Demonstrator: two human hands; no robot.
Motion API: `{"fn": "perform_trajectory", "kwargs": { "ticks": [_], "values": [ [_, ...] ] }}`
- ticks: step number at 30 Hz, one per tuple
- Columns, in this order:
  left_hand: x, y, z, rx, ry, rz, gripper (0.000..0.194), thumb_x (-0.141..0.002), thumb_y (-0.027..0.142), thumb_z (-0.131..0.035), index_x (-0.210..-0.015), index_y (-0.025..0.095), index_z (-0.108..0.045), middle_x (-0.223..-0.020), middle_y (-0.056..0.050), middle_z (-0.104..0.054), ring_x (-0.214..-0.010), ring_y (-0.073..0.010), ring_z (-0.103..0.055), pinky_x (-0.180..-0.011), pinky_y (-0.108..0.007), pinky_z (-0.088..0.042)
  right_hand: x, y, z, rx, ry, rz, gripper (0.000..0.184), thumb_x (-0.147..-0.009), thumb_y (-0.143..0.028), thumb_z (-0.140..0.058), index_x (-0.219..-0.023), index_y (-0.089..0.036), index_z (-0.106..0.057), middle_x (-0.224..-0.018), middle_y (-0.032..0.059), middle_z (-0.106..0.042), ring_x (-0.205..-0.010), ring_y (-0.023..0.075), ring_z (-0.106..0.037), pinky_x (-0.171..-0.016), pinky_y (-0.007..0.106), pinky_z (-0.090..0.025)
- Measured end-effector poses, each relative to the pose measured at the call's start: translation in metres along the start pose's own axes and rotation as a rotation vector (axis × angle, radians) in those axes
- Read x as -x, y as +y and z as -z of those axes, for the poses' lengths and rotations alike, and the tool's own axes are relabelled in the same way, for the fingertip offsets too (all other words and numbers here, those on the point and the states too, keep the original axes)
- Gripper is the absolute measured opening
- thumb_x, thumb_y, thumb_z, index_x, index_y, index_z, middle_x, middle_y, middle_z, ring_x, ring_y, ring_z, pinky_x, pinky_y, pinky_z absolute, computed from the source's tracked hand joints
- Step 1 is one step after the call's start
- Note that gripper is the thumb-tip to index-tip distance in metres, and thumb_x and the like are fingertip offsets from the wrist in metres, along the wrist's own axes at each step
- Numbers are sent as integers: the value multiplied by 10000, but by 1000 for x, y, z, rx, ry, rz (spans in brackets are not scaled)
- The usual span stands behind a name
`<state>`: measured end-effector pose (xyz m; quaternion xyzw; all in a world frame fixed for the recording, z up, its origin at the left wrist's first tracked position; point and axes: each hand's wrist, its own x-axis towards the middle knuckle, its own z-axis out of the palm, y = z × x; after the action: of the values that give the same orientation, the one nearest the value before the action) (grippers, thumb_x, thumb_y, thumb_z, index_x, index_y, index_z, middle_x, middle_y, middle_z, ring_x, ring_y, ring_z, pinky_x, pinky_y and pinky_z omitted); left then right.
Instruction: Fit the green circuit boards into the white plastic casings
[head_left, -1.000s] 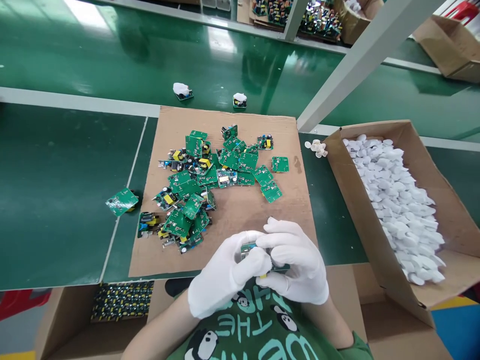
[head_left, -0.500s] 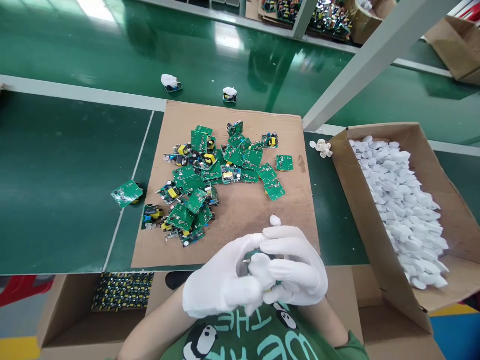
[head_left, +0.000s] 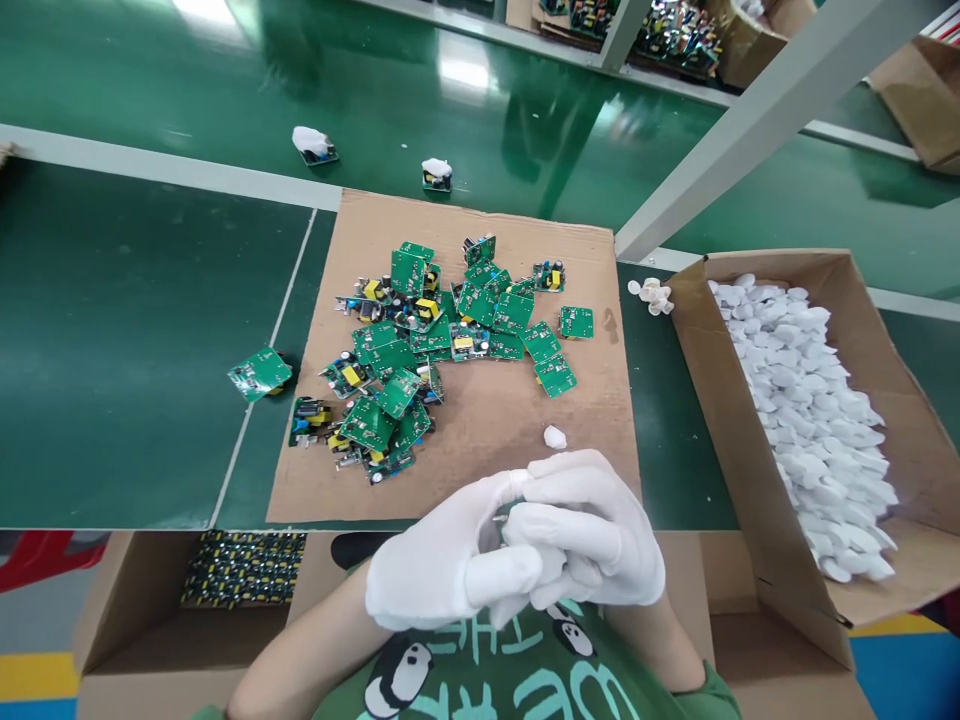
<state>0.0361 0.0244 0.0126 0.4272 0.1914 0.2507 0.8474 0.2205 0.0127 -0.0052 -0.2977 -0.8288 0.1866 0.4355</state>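
White-gloved left hand [head_left: 450, 560], right hand [head_left: 607, 530], fingers clamped around mostly hidden circuit board [head_left: 501, 522]

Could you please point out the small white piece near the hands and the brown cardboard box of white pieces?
Small white piece [head_left: 555, 438]: head view, middle of its upper surface.
Brown cardboard box [head_left: 742, 440]: head view, its left side wall.

Green circuit boards [head_left: 367, 424], yellow components [head_left: 427, 309]
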Motion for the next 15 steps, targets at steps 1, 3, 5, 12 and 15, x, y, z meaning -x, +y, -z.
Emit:
{"fn": "perform_trajectory", "kwargs": {
  "ticks": [1, 3, 5, 12, 15],
  "values": [
    [0, 1, 1, 0, -35, -19, 437, -915, 578, -540, -745, 175, -548, -587, 17, -511, -548, -115, -472, -537, -243, -404, -1, -1, 0, -6, 4, -3, 342, -990, -433, -575, -1222, -184, -603, -999, 85, -667, -988, 210, -666, -822, 355, -599],
    [-1, 4, 1, -21, -53, -2, 434, -944, 537, -520, -714, 170, -544, -628, 9, -518, -528, -97, -474, -498, -223, -396, 2, -2, -1, 2, 50, -16, 337, -991, -436, -572, -1209, -181, -606, -1011, 82, -670, -990, 213, -668, -828, 370, -603],
    [-1, 5, 0, -21, -40, 44, 393, -941, 507, -547, -752, 163, -567, -667, 5, -542, -502, -80, -472, -468, -207, -392, 7, -3, -4, 10, 106, -27, 331, -994, -414, -571, -1243, -196, -586, -1042, 78, -675, -983, 216, -672, -814, 392, -614],
    [1, -9, -5, 262, 14, 71, 511, -941, 645, -477, -834, 153, -563, -761, -32, -593, -450, -60, -474, -395, -181, -356, 12, -9, 2, 79, 57, -81, 209, -920, -261, -653, -1115, -327, -617, -1107, 62, -679, -1028, 250, -703, -803, 419, -635],
    [2, -14, -5, 234, 18, 88, 467, -984, 571, -454, -830, 144, -566, -766, -41, -600, -456, -54, -474, -397, -169, -357, 11, -7, 3, 22, 88, -44, 301, -949, -326, -638, -1241, -272, -585, -1120, 86, -695, -1038, 248, -708, -838, 423, -627]
  ]
}}
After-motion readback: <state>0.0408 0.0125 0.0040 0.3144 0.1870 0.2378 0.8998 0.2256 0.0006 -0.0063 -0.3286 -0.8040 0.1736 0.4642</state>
